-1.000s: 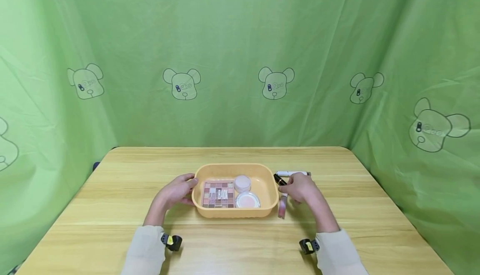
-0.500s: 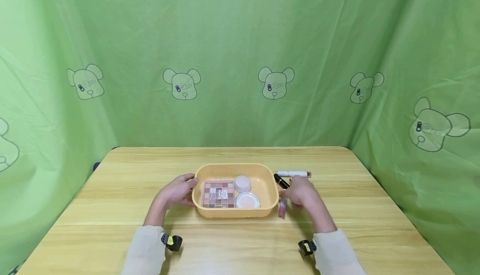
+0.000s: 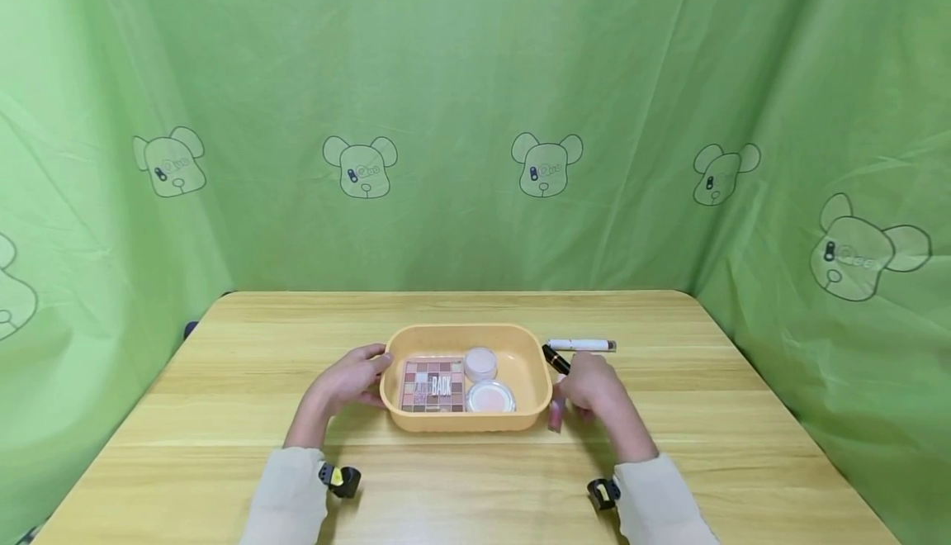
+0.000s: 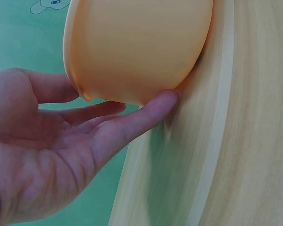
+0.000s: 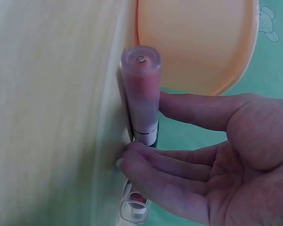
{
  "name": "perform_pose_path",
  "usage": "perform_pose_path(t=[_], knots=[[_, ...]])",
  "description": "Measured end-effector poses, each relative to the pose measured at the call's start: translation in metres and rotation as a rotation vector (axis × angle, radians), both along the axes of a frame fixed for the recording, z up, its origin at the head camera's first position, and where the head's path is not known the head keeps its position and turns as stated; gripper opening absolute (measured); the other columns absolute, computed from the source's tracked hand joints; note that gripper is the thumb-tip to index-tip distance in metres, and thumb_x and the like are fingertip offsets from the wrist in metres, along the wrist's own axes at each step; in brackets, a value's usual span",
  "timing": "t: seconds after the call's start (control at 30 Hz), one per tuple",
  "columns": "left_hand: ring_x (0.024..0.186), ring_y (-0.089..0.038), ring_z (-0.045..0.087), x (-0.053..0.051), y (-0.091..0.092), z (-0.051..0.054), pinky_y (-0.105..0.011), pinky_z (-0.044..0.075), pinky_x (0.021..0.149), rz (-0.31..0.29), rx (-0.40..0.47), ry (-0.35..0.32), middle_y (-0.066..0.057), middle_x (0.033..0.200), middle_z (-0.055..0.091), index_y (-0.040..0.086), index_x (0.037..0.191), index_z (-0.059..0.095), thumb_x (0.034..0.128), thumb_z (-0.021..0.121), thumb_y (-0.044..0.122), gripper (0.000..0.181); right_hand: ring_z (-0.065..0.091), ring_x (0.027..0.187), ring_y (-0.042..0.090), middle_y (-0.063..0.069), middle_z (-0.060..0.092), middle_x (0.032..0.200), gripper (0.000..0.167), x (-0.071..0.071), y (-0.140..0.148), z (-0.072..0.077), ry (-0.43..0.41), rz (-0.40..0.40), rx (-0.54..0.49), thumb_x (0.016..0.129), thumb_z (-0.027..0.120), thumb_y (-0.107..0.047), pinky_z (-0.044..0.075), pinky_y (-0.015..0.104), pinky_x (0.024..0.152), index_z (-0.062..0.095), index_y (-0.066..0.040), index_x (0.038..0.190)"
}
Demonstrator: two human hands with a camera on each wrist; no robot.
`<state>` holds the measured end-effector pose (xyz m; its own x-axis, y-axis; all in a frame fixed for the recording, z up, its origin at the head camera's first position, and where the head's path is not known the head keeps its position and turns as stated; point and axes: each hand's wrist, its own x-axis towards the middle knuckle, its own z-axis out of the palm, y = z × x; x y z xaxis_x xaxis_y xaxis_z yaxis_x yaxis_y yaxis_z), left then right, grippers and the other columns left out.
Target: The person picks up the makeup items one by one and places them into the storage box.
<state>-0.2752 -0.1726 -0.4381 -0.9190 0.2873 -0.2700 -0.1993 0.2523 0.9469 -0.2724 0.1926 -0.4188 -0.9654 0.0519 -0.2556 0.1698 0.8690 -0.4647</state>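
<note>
My left hand holds the left end of an orange plastic storage box, its thumb at the rim and its fingers against the outer wall. Inside lie an eyeshadow palette, a small round jar and a round compact. Just right of the box, my right hand pinches a pinkish lip gloss tube between thumb and fingers, close to the tabletop. A black tube lies beyond those fingers, partly hidden by the hand.
A white tube with a clear end lies crosswise behind the right hand. All stands on a wood-grain table. A green curtain with printed bear heads surrounds the back and sides.
My right hand has come down and slightly left, off the black tube onto the lip gloss tube, which has shifted a little. The left hand and the box stay put.
</note>
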Motion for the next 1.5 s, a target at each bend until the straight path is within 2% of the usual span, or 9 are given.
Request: perform_pose_path(t=[0.3,0.5,0.6,0.73,0.97,1.3,1.5], knots=[[0.128,-0.045,0.057,0.0017,-0.0003,0.0016,-0.046,0.063,0.089,0.002,-0.005,-0.002,-0.036,0.148,0.044,-0.009,0.158,0.016,0.1104,0.036,0.02,0.059,0.061,0.046,0.018,0.015,0.067,0.063,0.016,-0.0027,-0.0025,-0.0016,0.021,0.016,0.04,0.082,0.073,-0.008,0.042,0.019,0.038,0.063,0.004,0.077],[0.128,-0.045,0.057,0.0017,-0.0001,0.0014,-0.046,0.063,0.089,-0.004,-0.001,0.0,-0.035,0.147,0.045,-0.009,0.158,0.015,0.1105,0.036,0.02,0.059,0.065,0.049,0.021,0.015,0.067,0.063,0.014,-0.0023,-0.0022,-0.0023,0.026,0.014,0.035,0.082,0.072,-0.005,0.045,0.021,0.04,0.064,0.006,0.079],[0.128,-0.045,0.057,0.0018,0.0,0.0013,-0.046,0.063,0.089,-0.003,-0.005,0.001,-0.035,0.147,0.045,-0.009,0.158,0.015,0.1104,0.036,0.02,0.059,0.066,0.05,0.022,0.013,0.069,0.06,0.012,-0.0023,-0.0027,-0.0025,0.014,0.015,-0.001,0.085,0.069,-0.003,0.048,0.022,0.042,0.064,0.006,0.078],[0.127,-0.045,0.057,0.0017,0.0,0.001,-0.045,0.063,0.089,-0.001,-0.011,0.001,-0.036,0.147,0.045,-0.009,0.158,0.016,0.1104,0.036,0.02,0.059,0.068,0.052,0.022,0.01,0.07,0.056,0.015,-0.0024,-0.0035,-0.0019,-0.006,0.019,-0.03,0.089,0.064,-0.002,0.049,0.021,0.044,0.065,0.006,0.076],[0.127,-0.045,0.057,0.0014,0.0002,0.0014,-0.045,0.063,0.089,0.004,-0.007,-0.001,-0.035,0.147,0.045,-0.009,0.158,0.016,0.1103,0.036,0.02,0.059,0.067,0.052,0.021,0.01,0.068,0.054,0.03,-0.0021,-0.0028,-0.0006,-0.002,0.044,-0.006,0.097,0.062,-0.008,0.048,0.021,0.048,0.067,0.003,0.07],[0.127,-0.045,0.057,0.0008,0.0002,0.0011,-0.046,0.062,0.09,0.001,0.005,-0.006,-0.035,0.147,0.046,-0.009,0.158,0.015,0.1104,0.036,0.019,0.059,0.063,0.054,0.02,0.012,0.068,0.058,0.022,-0.0016,-0.0018,0.001,0.005,0.018,-0.009,0.093,0.063,-0.009,0.044,0.02,0.045,0.065,0.003,0.075],[0.127,-0.044,0.057,0.001,0.0003,0.0005,-0.046,0.062,0.09,0.007,0.004,-0.007,-0.035,0.146,0.046,-0.009,0.158,0.015,0.1102,0.036,0.019,0.059,0.061,0.056,0.021,0.012,0.066,0.057,0.034,-0.0003,-0.0009,0.0037,0.022,0.023,0.014,0.095,0.06,-0.014,0.042,0.022,0.049,0.068,-0.001,0.065]])
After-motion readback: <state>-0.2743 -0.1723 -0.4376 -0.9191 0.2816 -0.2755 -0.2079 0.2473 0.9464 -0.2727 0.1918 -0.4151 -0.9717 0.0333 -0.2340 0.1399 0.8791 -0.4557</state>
